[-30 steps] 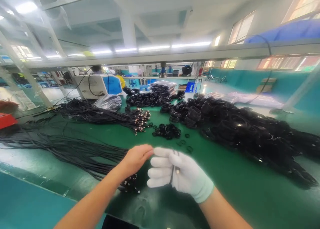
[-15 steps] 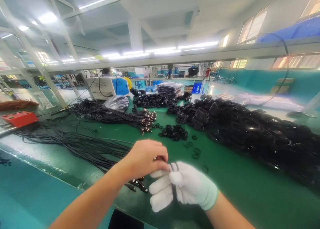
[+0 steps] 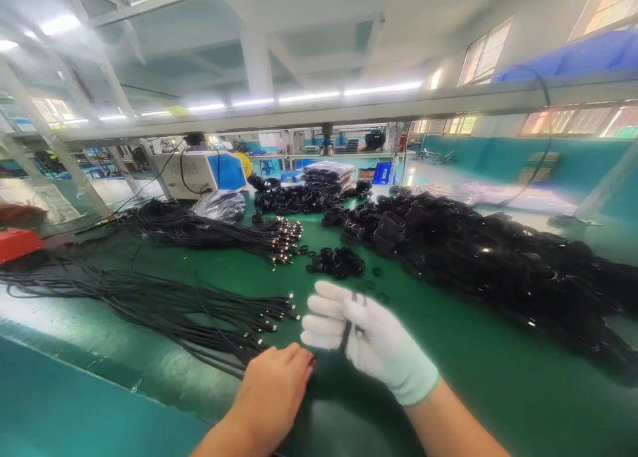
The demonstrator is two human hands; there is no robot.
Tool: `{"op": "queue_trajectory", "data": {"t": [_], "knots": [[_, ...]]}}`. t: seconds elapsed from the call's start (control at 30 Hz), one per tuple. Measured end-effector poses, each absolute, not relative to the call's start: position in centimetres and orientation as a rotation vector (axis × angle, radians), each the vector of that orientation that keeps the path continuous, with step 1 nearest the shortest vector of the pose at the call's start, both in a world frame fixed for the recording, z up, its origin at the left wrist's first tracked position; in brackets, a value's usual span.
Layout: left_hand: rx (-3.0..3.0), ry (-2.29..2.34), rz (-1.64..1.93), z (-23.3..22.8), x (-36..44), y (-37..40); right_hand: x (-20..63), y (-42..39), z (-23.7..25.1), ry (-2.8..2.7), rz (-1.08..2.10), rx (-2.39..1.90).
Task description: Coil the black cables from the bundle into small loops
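Note:
My right hand (image 3: pixel 366 341), in a white glove, is closed around a thin black cable (image 3: pixel 347 332) folded over its palm, with two connector ends sticking up by the fingers. My bare left hand (image 3: pixel 274 394) is low on the green bench, fingers down on the near end of a bundle of straight black cables (image 3: pixel 164 304). The bundle's metal-tipped ends (image 3: pixel 272 317) lie just left of the gloved hand. I cannot see whether the left fingers pinch a cable.
A big heap of coiled black cables (image 3: pixel 488 258) fills the right of the bench. Small black rings (image 3: pixel 336 263) lie in the middle. A second cable bundle (image 3: pixel 219 230), a bagged coil (image 3: pixel 219 204) and a white-and-blue machine (image 3: pixel 202 173) are behind. A red box (image 3: pixel 17 243) sits far left.
My left hand has left the gloved hand and dropped down and toward me onto the cable bundle. The right hand still holds its folded cable, slightly higher.

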State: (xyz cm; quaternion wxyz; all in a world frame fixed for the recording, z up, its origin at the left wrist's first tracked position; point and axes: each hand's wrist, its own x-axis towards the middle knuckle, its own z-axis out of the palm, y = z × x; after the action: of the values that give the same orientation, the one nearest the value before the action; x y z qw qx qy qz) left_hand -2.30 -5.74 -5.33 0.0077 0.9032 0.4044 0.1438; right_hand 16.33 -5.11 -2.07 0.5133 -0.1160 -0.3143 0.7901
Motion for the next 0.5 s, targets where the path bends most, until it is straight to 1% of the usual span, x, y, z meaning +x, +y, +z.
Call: {"op": "queue_trajectory", "data": {"t": [0.07,0.13,0.23,0.33,0.43,0.5], "knots": [[2.936,1.182,0.477,-4.5,-1.6,-6.9,16.1,-5.1,-2.8,-0.759,1.86,-0.37],[3.004,1.097,0.601,-2.9,-1.3,-6.6,15.8,-5.2,-3.6,-0.795,1.889,-0.428],[2.952,0.923,0.673,0.2,-1.8,-4.2,15.2,-5.8,-4.6,-0.891,2.085,-0.345],[2.617,0.819,0.591,2.0,-2.4,-1.6,14.4,-6.4,-4.9,-0.903,2.288,-0.219],[2.205,0.75,0.529,0.9,-2.3,-0.1,13.8,-6.8,-4.8,-0.838,2.353,-0.185],[2.083,0.762,0.547,-1.1,-2.3,0.5,13.8,-6.8,-4.6,-0.795,2.286,-0.182]]}}
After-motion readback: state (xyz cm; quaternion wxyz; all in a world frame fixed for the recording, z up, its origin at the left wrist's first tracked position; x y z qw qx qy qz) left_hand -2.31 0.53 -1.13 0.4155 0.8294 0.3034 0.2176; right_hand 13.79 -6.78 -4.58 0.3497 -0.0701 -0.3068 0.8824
